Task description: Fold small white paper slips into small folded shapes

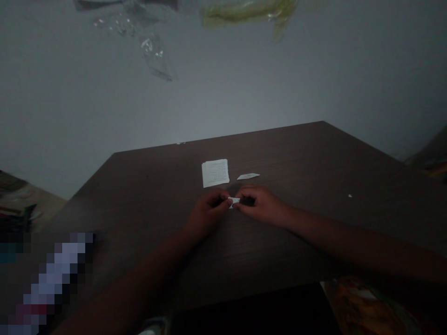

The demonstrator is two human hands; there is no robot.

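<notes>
My left hand (209, 212) and my right hand (257, 204) meet above the middle of a dark wood-grain table (265, 153). Between their fingertips both hands pinch a small folded piece of white paper (234, 201), partly hidden by my fingers. Just beyond my hands lies a small stack of printed white paper slips (215, 173). To its right a narrow white paper scrap (248, 176) lies flat, nearer my right hand than my left.
A tiny white speck (349, 196) lies on the table to the right. A grey wall (223, 93) rises behind the table, with clear plastic and a green package (247, 11) hanging at its top. A pixelated blurred patch (52, 284) covers the lower left. Dark and colourful items (363, 307) sit below the table's near edge.
</notes>
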